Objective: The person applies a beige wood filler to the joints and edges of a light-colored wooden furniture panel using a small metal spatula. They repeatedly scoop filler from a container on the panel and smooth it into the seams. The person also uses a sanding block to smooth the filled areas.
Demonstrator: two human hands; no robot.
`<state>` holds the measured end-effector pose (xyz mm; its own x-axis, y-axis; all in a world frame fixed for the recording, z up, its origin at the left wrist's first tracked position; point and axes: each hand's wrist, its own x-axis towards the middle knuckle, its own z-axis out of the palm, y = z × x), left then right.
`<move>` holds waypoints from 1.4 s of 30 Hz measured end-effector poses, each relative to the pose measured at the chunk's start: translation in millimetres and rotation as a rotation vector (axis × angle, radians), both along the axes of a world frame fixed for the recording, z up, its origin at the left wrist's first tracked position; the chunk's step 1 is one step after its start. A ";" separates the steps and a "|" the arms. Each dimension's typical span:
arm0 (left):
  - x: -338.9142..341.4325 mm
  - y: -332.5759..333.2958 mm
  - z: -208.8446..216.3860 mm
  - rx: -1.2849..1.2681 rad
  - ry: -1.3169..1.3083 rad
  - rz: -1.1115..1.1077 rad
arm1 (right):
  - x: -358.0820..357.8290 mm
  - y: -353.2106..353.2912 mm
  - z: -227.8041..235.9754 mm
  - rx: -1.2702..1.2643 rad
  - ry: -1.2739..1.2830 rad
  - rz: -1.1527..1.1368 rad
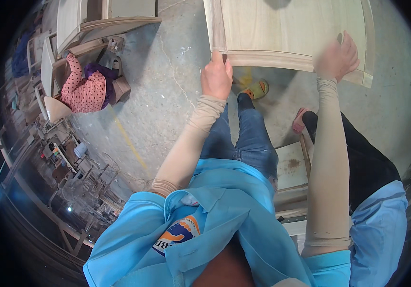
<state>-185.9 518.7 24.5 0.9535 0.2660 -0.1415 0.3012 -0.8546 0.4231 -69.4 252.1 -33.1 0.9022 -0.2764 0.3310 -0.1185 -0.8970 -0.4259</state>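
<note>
A pale wooden panel [272, 28] with a framed border, perhaps the face of a cabinet, stands in front of me at the top. My left hand [217, 76] is closed around its near left corner, thumb along the edge. Over the near right part of the panel lies my right hand [346, 57], fingers stretched out against the wood. Part of that hand is blurred, and I cannot make out anything under it. Tan sleeves cover both my forearms.
Close on my right stands a person [372, 158] in black trousers. A wooden drawer or frame [291, 167] is between us. At the left, another person [88, 88] in a dotted pink top bends by wooden cabinets [107, 24]. Cluttered equipment [81, 177] lines the left side of the concrete floor [167, 86].
</note>
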 end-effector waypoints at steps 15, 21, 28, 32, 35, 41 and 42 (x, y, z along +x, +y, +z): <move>-30.2 7.1 22.4 -0.328 0.200 -0.202 | 2.0 -0.8 -11.0 -0.084 0.014 -0.044; 33.5 -14.3 44.7 -0.696 0.075 -0.166 | -28.5 16.9 44.9 0.425 -0.094 0.049; 67.3 -72.3 59.8 -0.543 -0.217 -0.597 | -110.8 86.2 111.3 1.293 0.116 0.106; 66.1 -114.5 62.2 -0.435 -0.229 -0.887 | -107.8 82.1 115.7 1.642 0.068 -0.282; 72.7 -130.7 54.7 -0.623 -0.055 -1.166 | -113.3 42.5 100.6 1.545 0.059 -0.448; 137.8 -168.1 23.2 -0.463 -0.169 -1.194 | -107.0 -47.6 73.5 1.123 0.084 -0.606; 157.4 -176.5 13.7 -0.380 -0.227 -1.176 | -101.3 -63.9 70.6 0.988 0.051 -0.568</move>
